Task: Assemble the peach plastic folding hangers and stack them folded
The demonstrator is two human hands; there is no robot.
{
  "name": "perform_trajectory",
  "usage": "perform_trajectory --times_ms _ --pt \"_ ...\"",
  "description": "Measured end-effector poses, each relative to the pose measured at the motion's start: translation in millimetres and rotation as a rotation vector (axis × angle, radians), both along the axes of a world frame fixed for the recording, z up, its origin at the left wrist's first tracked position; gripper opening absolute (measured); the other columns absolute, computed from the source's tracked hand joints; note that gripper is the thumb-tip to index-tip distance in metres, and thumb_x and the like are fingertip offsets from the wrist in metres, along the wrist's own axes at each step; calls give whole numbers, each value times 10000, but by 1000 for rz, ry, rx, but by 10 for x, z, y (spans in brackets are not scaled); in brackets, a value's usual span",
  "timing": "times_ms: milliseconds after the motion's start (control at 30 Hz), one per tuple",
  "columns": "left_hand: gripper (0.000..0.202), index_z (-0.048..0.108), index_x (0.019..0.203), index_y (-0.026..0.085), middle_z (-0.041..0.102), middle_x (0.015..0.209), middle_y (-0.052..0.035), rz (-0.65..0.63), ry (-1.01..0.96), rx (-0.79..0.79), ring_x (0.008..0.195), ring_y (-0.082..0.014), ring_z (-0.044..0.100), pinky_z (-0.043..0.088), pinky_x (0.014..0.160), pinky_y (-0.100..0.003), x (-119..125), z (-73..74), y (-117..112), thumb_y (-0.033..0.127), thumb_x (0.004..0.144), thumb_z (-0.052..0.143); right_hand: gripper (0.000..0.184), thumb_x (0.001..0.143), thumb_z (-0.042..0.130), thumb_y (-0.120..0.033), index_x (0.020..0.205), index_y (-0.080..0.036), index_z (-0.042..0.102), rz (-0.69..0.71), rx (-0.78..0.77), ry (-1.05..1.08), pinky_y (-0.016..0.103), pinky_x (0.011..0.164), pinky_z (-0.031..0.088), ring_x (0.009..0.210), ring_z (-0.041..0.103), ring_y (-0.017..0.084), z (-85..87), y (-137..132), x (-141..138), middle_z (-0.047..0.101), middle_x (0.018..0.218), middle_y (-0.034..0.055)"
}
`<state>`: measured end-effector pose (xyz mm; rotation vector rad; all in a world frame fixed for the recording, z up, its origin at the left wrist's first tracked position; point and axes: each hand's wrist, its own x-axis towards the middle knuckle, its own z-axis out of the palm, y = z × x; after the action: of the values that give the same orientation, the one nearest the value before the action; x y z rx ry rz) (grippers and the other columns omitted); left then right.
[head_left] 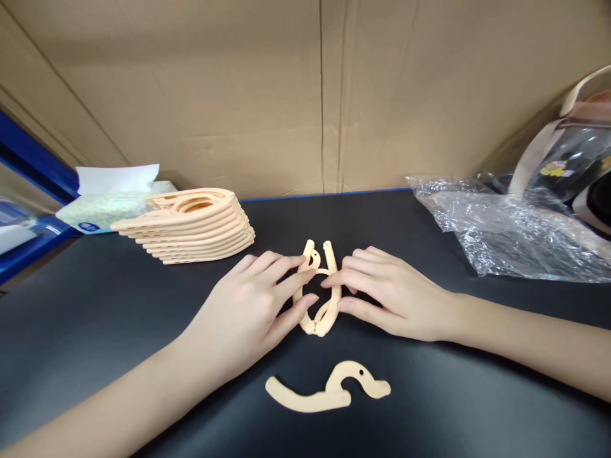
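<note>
A cream plastic folding hanger (pixel 333 280) lies on the black tabletop with its two arms folded up side by side. My left hand (pixel 252 299) has its fingers over the hanger's left arm, with the thumb at the inner edge. On the other side, my right hand (pixel 386 289) pinches the right arm between thumb and fingers. The fingers partly cover the hanger's middle. Closer to me lies a cream hanger piece (pixel 315 402), a curved arm with a duck-head-shaped hook, touched by neither hand.
A neat stack of cream folded hangers (pixel 205 229) stands at the left, before a tissue box (pixel 102 207). Crumpled clear plastic wrap (pixel 520 235) and a transparent bag (pixel 573 149) with straps are at the right. A cardboard wall (pixel 248 95) closes off the back.
</note>
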<state>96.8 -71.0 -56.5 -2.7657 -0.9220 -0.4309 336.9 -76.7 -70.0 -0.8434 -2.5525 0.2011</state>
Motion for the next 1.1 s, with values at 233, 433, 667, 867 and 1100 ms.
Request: perform_trajectory --times_ms 233,433,667,867,1100 --pt "292 697 1104 123 723 1088 -90 -19 9 64 938 -269 634 497 756 -407 1 46 6 258 991 463 319 1014 436 -316 1163 -163 674 -136 68 -3 398 929 413 1115 539 236 5 -18 -15 631 1224 107" --pt "294 724 956 160 749 1002 -58 14 -44 71 890 -257 674 527 715 -400 -68 33 34 212 996 438 333 986 502 -395 1064 -131 690 139 155 23 365 947 412 1055 584 204 14 -42 -14 693 1114 102" --pt "270 681 1035 162 732 1093 -69 82 -119 -46 920 -254 700 583 669 -374 -94 11 41 188 991 416 420 873 589 -507 850 -106 713 348 351 98 341 711 448 784 570 203 -29 -117 -48 682 854 101" --pt "259 648 1108 160 722 1124 -71 73 -122 -97 980 -259 682 590 746 -397 -127 -22 94 155 980 423 163 827 569 -137 873 -128 725 314 252 30 326 759 443 865 550 199 -7 -119 -27 671 921 77" --pt "291 629 1123 203 704 1160 -34 66 -124 -164 1019 -234 661 562 797 -389 -147 -34 112 124 978 388 228 912 542 -50 849 -189 711 182 90 106 304 816 417 933 539 166 -25 -25 8 659 953 50"
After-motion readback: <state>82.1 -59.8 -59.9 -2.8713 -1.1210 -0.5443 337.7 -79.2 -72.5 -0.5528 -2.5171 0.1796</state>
